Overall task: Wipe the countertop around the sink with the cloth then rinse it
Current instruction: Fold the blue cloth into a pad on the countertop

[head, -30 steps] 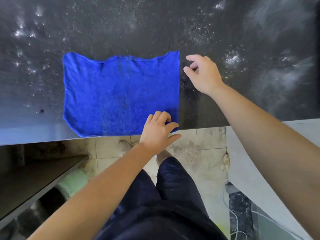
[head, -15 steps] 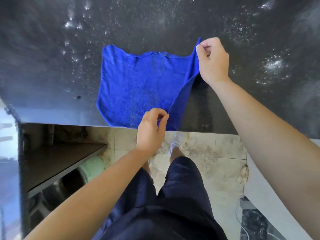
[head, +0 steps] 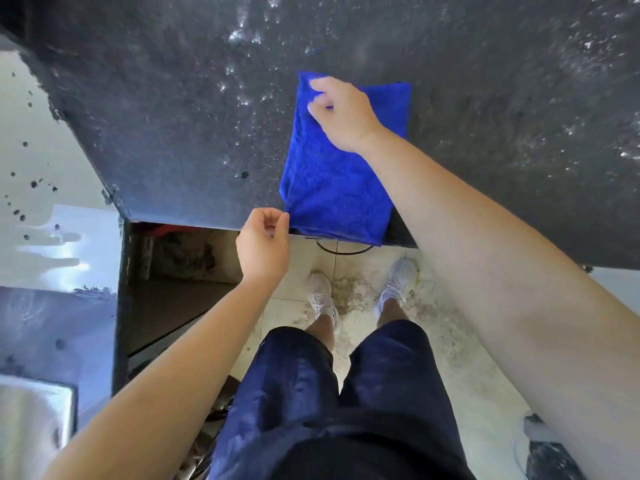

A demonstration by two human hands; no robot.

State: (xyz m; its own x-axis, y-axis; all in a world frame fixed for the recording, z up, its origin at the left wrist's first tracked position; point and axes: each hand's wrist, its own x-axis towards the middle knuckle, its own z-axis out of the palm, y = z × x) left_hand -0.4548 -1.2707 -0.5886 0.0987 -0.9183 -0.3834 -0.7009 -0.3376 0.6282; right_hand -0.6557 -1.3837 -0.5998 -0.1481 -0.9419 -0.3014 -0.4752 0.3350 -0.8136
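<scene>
**Folded blue cloth at counter edge, both hands at its left corners**

Blue cloth [head: 332, 188] lies doubled over on the dark speckled countertop [head: 173, 116], hard against the front edge. Its near edge hangs just over the lip. It looks like terry or microfibre: soft, light and floppy, with no stiffness. Probably a bit damp, so I judge it will cling to the stone and drag rather than slide. Nothing fragile here.

My right hand [head: 343, 112] is on the far-left corner, fingers curled and pinching the cloth; blue shows between them. My left hand [head: 263, 244] is at the near-left corner by the counter lip. Its thumb and fingers are curled and the tips touch the cloth edge. I cannot tell whether any cloth is actually caught between them.

Best hold for wiping, I think: a flat palm on the middle of the pad so the layers stay stacked. A corner pinch would let it unfold or bunch. For carrying to the rinse, gather it whole in one fist.

Water droplets [head: 242, 32] speckle the countertop beyond and left of the cloth, so wiping looks mostly undone here. Steel sink [head: 41, 341] sits well apart at my left, wet and spotted. Below the counter are floor tiles [head: 363, 292] and my white shoes [head: 320, 292].
</scene>
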